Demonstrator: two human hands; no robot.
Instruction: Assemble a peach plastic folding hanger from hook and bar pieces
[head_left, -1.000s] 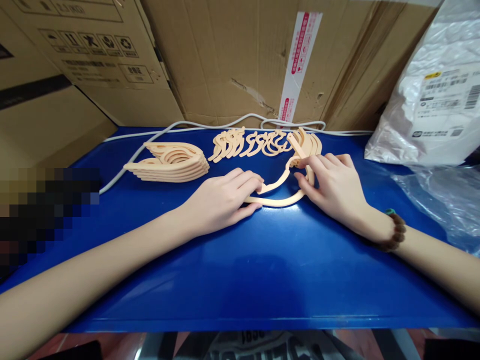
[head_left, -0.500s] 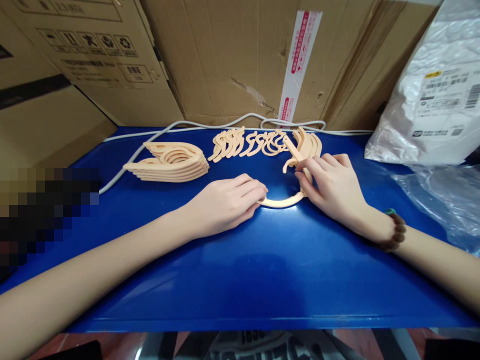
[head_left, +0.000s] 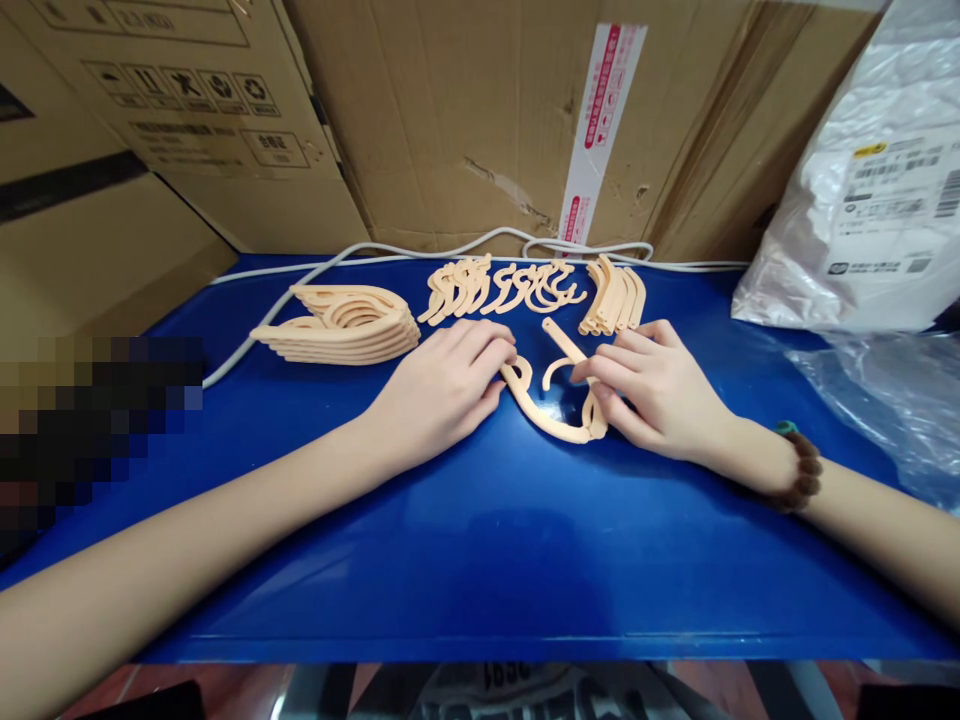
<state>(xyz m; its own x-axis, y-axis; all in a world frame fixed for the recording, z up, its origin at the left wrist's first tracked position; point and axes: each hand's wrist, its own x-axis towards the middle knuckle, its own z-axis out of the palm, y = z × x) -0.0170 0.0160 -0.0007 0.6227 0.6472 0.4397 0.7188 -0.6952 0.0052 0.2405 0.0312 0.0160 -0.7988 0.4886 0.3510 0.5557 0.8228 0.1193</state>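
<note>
Between my hands, a curved beige piece with jointed parts [head_left: 553, 426] lies over the blue table [head_left: 480, 560]. My left hand [head_left: 448, 392] has its fingers closed on the piece's left end, near a small loop. My right hand [head_left: 651, 388] grips its right side, where a straight arm and a small hook stick out past the fingertips. Beyond my left hand sits a stack of beige curved frames [head_left: 341, 325]. Small beige hooks [head_left: 459, 288] and a group of curved beige strips [head_left: 615, 295] lie behind the hands.
A white cable [head_left: 360, 248] runs along the table's back edge and curves down at the left. Cardboard boxes [head_left: 450, 120] stand behind the table. At the right are a white plastic parcel [head_left: 847, 200] and clear plastic wrap [head_left: 892, 400].
The held piece has turned, its curve lower and its loop now showing. My left hand has moved up and slightly left; the straight arm has shifted left, away from the strips behind.
</note>
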